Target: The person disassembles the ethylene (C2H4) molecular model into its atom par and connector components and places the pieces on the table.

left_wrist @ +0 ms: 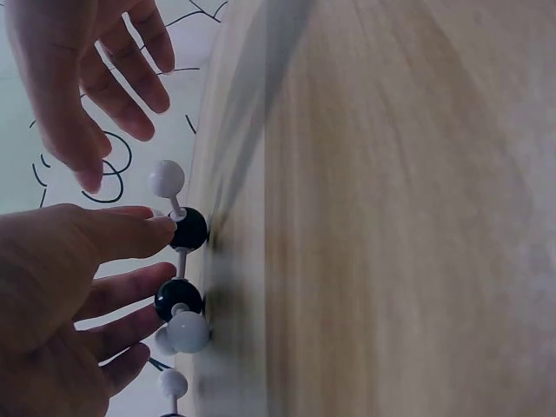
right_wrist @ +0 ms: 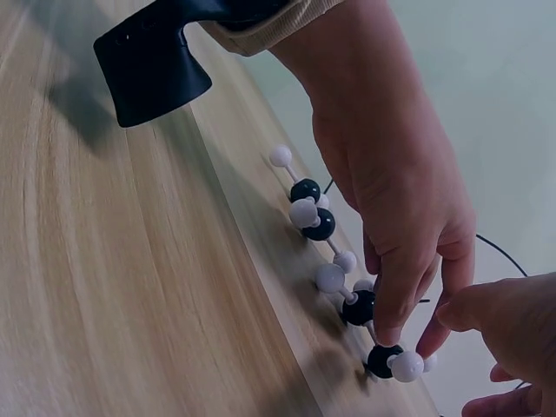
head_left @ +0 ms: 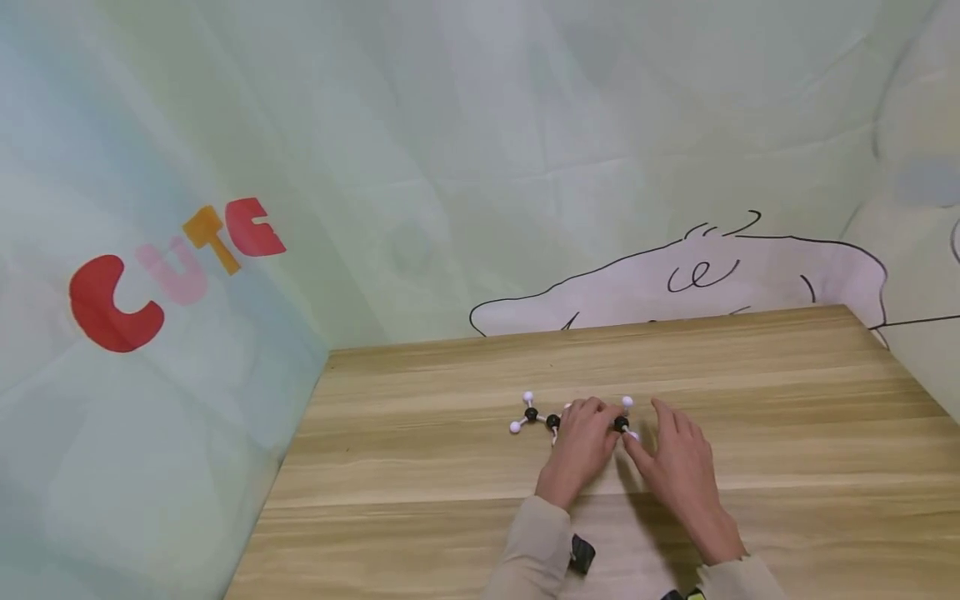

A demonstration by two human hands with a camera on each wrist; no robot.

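A ball-and-stick molecular model (right_wrist: 359, 309) of black and white balls lies on the wooden table. My left hand (head_left: 582, 440) is over it, with the thumb and fingers pinching it around the black ball (left_wrist: 188, 228) at its right end. Just left of that hand is a second molecular model (head_left: 531, 414) of the same kind, partly hidden in the head view. To the right, my right hand (head_left: 681, 467) holds nothing. Its thumb and fingers are spread and loosely bent, close to the white ball (left_wrist: 167, 179) at the end of the pinched model.
The wooden table (head_left: 420, 467) runs back to a printed cloth backdrop (head_left: 450, 167) with coloured letters at the left. A black wrist device (right_wrist: 152, 65) sits at the left sleeve, above the tabletop.
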